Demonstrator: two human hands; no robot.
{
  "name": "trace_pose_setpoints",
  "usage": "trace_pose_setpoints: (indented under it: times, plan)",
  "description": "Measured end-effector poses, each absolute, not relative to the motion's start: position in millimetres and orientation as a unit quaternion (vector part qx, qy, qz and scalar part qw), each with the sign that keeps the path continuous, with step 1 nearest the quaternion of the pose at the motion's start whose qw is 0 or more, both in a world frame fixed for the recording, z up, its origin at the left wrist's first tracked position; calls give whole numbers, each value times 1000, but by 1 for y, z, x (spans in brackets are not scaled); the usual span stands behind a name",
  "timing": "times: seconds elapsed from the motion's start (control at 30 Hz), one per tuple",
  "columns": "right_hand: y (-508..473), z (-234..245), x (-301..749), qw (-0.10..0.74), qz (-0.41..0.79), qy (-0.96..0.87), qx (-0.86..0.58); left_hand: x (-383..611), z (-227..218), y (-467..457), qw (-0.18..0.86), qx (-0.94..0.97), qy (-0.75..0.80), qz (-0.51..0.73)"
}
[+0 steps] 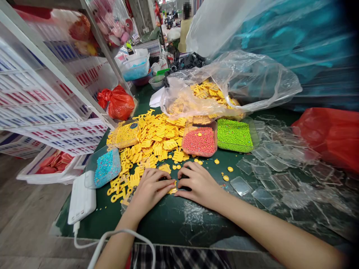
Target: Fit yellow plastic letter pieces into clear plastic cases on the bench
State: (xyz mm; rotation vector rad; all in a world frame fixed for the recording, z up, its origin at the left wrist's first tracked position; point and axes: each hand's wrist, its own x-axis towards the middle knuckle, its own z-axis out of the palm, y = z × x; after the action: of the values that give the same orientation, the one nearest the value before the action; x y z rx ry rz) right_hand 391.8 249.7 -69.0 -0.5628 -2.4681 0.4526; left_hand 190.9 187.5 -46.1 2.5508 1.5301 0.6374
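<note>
Close together at the front middle of the table, my two hands are bent around a small yellow plastic piece (pixel 172 189). My left hand (pixel 151 187) is closed, its thumb and fingertips on the left side of the piece. From the right, my right hand (pixel 198 184) has its curled fingers and thumb at the other edge. The fingers partly cover the piece, and tiny reddish bits show at its top. Just beyond lies a heap of yellow plastic parts (pixel 157 136). Small yellow discs (pixel 226 178) are scattered right of my right hand.
Clear trays hold blue beads (pixel 105 168), yellow beads (pixel 126 135), pink beads (pixel 199 141) and green beads (pixel 235 135). Clear plastic squares (pixel 266 198) cover the right side. A white power bank (pixel 82 198) trails a cable over my left forearm. Behind lies a plastic bag (pixel 252 82).
</note>
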Motion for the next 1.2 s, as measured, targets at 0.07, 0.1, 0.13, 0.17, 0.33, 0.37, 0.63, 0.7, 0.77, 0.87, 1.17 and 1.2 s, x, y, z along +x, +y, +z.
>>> trace_pose_setpoints:
  times: [0.07, 0.1, 0.13, 0.17, 0.33, 0.37, 0.63, 0.7, 0.77, 0.87, 1.17, 1.2]
  plan:
    - [249, -69, 392, 278, 177, -922, -202, 188, -46, 187, 50, 830, 511, 219]
    - [249, -69, 392, 277, 182, -922, -199, 187, -46, 187, 46, 824, 517, 226]
    - [249, -69, 392, 276, 188, -922, -196, 186, -46, 187, 40, 819, 524, 233]
    - [249, -70, 392, 275, 194, -921, -195, 185, -46, 187, 35, 814, 528, 238]
    - [249, -71, 392, 275, 211, -918, -191, 185, -45, 186, 49, 819, 525, 227]
    - [249, -71, 392, 275, 211, -918, -192, 185, -46, 186, 54, 821, 523, 222]
    - [250, -69, 391, 276, 180, -923, -200, 185, -48, 186, 77, 829, 516, 199]
    - [250, -70, 392, 276, 177, -924, -198, 184, -48, 187, 87, 830, 515, 194]
    - [250, -70, 392, 273, 174, -925, -197, 184, -48, 187, 96, 829, 516, 193]
    - [251, -70, 392, 270, 175, -926, -198, 184, -48, 188, 102, 828, 516, 197]
    - [250, -70, 392, 280, 165, -926, -191, 181, -50, 187, 62, 811, 536, 228]
    - [250, -70, 392, 280, 164, -927, -189, 182, -51, 188, 59, 812, 534, 228]
